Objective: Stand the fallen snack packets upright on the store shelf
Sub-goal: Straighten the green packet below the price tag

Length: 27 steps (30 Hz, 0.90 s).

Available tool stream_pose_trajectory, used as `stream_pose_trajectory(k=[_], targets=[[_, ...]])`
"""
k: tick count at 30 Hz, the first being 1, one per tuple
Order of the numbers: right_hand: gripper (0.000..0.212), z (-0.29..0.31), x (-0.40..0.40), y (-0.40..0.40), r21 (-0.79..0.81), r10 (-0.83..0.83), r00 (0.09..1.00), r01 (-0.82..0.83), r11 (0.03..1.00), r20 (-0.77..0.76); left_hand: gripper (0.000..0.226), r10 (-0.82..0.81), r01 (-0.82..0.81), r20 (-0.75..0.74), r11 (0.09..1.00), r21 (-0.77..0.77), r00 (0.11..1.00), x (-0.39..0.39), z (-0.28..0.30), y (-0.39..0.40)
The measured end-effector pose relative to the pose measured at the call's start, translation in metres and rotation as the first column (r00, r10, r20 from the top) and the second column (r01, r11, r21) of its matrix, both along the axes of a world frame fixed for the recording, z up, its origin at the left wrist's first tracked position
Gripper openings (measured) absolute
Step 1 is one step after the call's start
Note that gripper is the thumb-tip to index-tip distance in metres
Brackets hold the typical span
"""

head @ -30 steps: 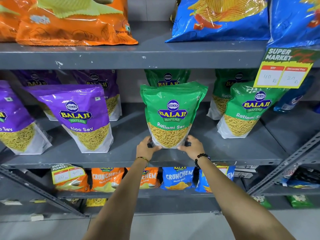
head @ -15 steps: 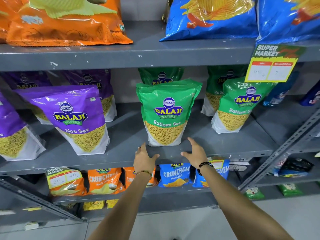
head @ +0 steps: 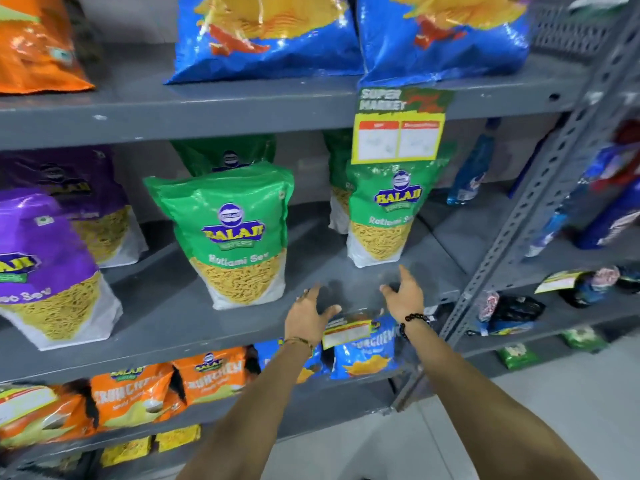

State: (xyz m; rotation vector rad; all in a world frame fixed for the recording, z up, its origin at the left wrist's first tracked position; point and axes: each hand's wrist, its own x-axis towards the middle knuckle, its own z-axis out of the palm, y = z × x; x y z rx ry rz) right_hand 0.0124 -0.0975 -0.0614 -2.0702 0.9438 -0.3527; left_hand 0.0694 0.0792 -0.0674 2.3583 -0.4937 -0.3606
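Observation:
A green Ratlami Sev packet stands upright on the grey middle shelf, free of both hands. A second green Ratlami Sev packet stands upright to its right, with more green packets behind both. My left hand hovers open at the shelf's front edge, right of the first packet. My right hand is open too, fingers spread, just below the second packet. Neither hand touches a packet. Purple Aloo Sev packets stand at the left.
A yellow price tag hangs from the upper shelf over the right green packet. Blue and orange chip bags lie on the top shelf. Orange and blue Crunchem packets fill the lower shelf. A slotted grey upright borders the right.
Both hands let go of the middle green packet, which stays upright. They have moved rightward toward the second green packet, and the view has swung right.

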Motion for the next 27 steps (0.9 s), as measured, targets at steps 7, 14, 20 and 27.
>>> stream_pose_trajectory(k=[7, 14, 20, 27], targets=[[0.084, 0.001, 0.032, -0.089, 0.24, 0.11, 0.991, -0.126, 0.963, 0.078, 0.082, 0.154, -0.174, -0.159, 0.977, -0.12, 0.975, 0.032, 0.003, -0.088], [0.111, 0.002, 0.06, -0.128, 0.39, 0.329, 0.944, -0.315, 0.865, 0.031, 0.09, 0.175, -0.222, -0.239, 0.958, -0.184, 0.955, 0.05, 0.004, -0.112], [0.097, 0.003, 0.057, -0.13, 0.391, 0.357, 0.931, -0.359, 0.848, 0.08, 0.077, 0.202, -0.283, -0.279, 0.915, -0.289, 0.939, 0.043, 0.007, -0.115], [0.092, -0.004, 0.035, -0.122, 0.334, 0.398, 0.904, -0.428, 0.84, 0.157, 0.064, 0.237, -0.289, -0.212, 0.92, -0.265, 0.948, 0.022, 0.004, -0.104]])
